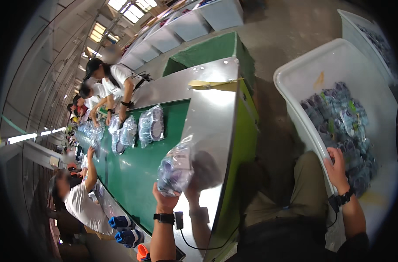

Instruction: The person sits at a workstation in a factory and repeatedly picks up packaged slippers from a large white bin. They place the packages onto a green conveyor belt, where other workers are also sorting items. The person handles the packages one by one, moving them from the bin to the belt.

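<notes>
My left hand [165, 198] grips a clear plastic bag of dark purple items [176, 168], held over the shiny steel edge [207, 118] beside the green conveyor belt [133, 174]. My right hand [336, 168] rests on the rim of a large white plastic bin [295, 74] at my right, fingers curled over the edge. That bin holds several more bagged purple items [338, 122]. Both wrists wear dark bands.
Several clear bags [151, 124] lie further up the belt. Other people [116, 83] work on the far side, and one in a white shirt [83, 205] reaches in from the left. A second white bin [369, 35] stands behind. Grey tubs [190, 24] line the back.
</notes>
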Motion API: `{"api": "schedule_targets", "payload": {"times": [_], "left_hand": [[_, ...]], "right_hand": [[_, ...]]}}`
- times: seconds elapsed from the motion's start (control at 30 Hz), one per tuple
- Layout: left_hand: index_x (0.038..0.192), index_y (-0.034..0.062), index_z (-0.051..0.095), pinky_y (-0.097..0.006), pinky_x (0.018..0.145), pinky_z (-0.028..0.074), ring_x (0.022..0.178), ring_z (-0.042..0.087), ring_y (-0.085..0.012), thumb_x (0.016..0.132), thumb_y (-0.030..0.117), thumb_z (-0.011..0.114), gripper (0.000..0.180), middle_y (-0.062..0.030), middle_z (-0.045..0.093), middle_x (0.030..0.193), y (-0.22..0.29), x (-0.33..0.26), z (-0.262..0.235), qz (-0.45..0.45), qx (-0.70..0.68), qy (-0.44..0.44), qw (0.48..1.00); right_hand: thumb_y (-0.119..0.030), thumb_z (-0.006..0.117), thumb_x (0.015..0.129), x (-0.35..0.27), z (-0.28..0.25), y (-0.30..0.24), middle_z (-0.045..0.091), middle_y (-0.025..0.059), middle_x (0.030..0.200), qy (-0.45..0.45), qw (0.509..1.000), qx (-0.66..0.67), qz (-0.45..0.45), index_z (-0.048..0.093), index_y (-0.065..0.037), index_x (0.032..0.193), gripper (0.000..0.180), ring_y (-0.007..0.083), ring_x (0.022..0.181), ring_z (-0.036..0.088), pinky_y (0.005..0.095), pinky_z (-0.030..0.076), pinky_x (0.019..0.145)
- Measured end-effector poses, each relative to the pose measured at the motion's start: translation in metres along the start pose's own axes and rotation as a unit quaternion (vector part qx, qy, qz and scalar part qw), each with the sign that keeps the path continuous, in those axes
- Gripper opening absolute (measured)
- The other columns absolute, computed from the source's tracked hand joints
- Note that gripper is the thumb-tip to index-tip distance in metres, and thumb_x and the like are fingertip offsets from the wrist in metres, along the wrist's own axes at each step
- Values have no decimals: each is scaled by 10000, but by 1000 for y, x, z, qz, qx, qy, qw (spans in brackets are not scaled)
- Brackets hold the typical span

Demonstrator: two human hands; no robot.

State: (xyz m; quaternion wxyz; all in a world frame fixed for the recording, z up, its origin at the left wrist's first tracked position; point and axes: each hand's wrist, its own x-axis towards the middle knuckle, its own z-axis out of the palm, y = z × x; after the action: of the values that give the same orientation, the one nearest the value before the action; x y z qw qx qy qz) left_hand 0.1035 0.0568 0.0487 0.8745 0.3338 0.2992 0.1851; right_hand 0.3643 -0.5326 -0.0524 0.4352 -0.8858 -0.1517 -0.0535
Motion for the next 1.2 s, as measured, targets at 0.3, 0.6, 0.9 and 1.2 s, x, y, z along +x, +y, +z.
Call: {"api": "schedule_targets", "payload": {"times": [0.3,0.6,0.9,1.2], "left_hand": [[1161,-29,692,-439,897,587,965,716,-336,875,294,526,463,-175,748,1082,-107,-11,80,-246,50,-57,966],[1515,-40,380,-431,1066,486,1235,603,-313,846,354,655,824,-190,552,1409,-223,-25,187,-354,195,-313,860],[1517,-91,443,-409,1116,465,1277,618,-271,1002,295,677,685,-179,618,1415,-272,-57,245,-308,243,-343,853],[1435,-75,537,-393,1090,484,1253,626,-243,1045,215,632,494,-155,639,1391,-282,-63,235,-286,195,-300,889]], "right_hand": [[-130,741,914,3,-10,-9,618,113,1085,-13,998,68,15,649,-44,1218,330,255,982,642,356,523,842],[-424,617,1062,-22,-43,-65,698,91,1228,-337,757,503,247,650,19,1288,499,135,1091,656,324,562,888],[-259,824,927,-52,-103,-36,674,56,1189,-333,745,509,275,568,25,1347,568,114,1137,623,302,514,994],[-156,809,906,-70,-126,-21,683,65,1212,-276,846,417,187,498,2,1432,630,80,1044,620,294,523,884]]}}
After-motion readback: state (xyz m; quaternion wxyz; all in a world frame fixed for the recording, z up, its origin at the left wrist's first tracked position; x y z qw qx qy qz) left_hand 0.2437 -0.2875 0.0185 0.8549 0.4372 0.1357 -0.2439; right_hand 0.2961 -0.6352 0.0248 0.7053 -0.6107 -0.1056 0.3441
